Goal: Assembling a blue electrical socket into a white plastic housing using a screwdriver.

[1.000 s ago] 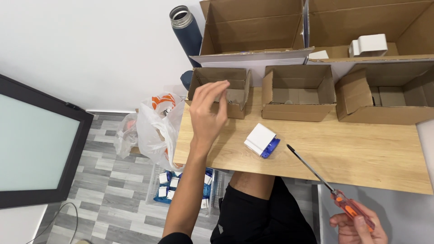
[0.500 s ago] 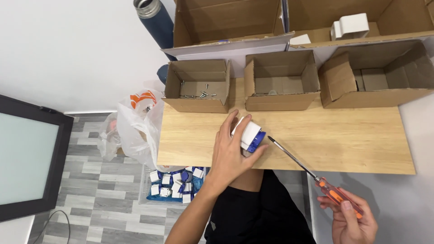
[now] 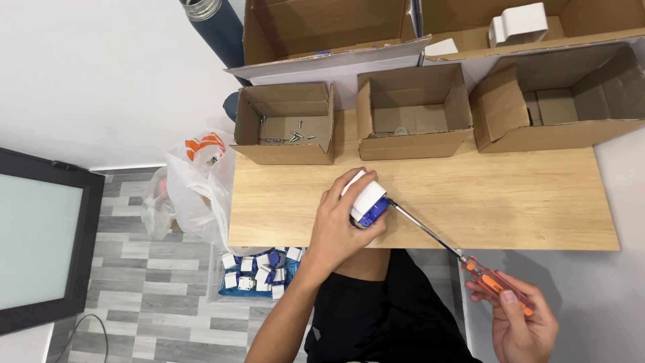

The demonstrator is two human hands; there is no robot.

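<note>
While my left hand is pressing down on the white-and-blue part near the front edge of the table, I am holding it closed around the white shell, fingers wrapped over the top and side. My right hand is clamped on the orange handle of the screwdriver, and its shaft is running up to the blue end of the part. I am judging the part as light, stiff plastic, smooth enough to skid on the wood, so the broad white sides look like the safest hold. Behind it, three open boxes are standing, the left box holding loose screws.
</note>
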